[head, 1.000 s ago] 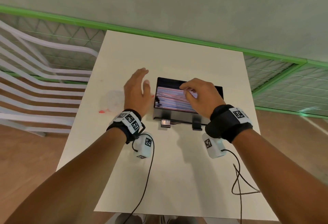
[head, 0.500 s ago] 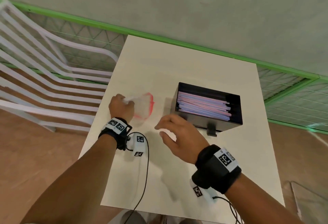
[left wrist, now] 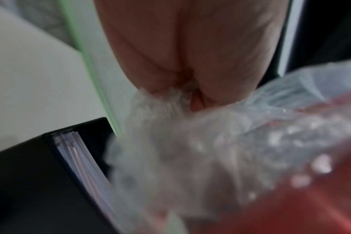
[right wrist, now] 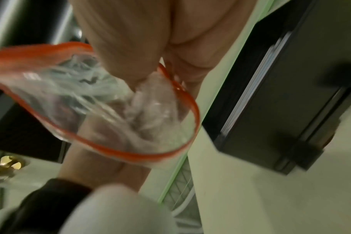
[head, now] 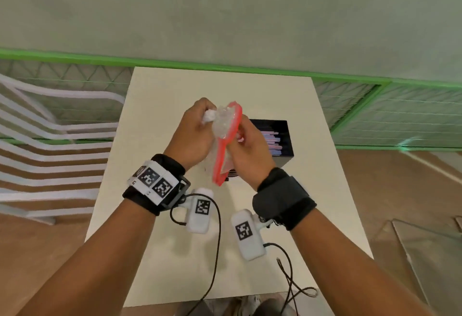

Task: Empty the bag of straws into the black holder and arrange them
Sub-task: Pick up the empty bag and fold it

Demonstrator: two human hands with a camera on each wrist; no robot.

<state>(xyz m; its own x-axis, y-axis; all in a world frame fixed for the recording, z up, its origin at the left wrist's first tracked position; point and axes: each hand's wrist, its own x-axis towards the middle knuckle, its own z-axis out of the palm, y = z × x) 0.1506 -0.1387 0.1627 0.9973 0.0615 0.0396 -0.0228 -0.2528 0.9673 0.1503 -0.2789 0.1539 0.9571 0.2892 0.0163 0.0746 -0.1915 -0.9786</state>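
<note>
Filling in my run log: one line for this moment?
left hand grips bag | right hand holds it | straws in holder

Table (head: 160, 95): in front of the person, its far edge at the railing (head: 350, 78).
Holder (head: 287, 135): on the table, right of centre, behind the right hand (head: 250, 150).
Straws (head: 273, 138): lying in the holder.
Bag (head: 225, 125): above the table, between the left hand (head: 192, 138) and the right hand, just left of the holder.
Chair (head: 50, 140): left of the table.
</note>
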